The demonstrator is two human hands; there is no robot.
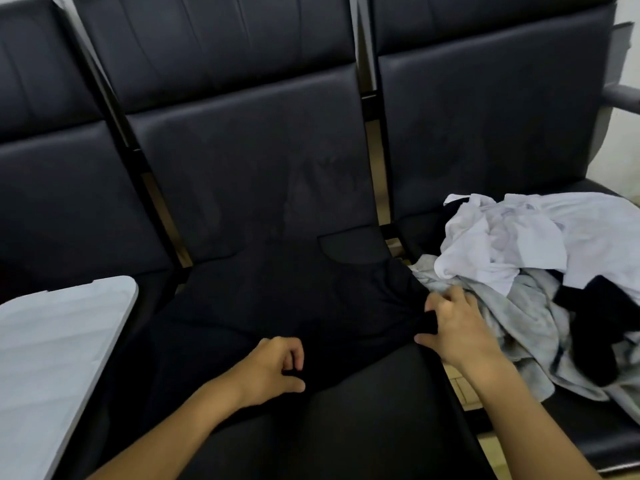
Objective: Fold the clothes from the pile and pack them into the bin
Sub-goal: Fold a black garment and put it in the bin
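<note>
Head cam: black shirt (298, 299) lies spread on the middle seat (363, 410). Left hand (273, 368) pinches its near edge, right hand (457, 327) grips its right side. Pile (540, 271) sits on the right seat, touching the shirt. Bin (52, 358) sits at left.

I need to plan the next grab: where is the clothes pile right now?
In the head view, the clothes pile lies on the right-hand seat, just beyond the right hand, beside the black garment spread on the middle seat.
</note>
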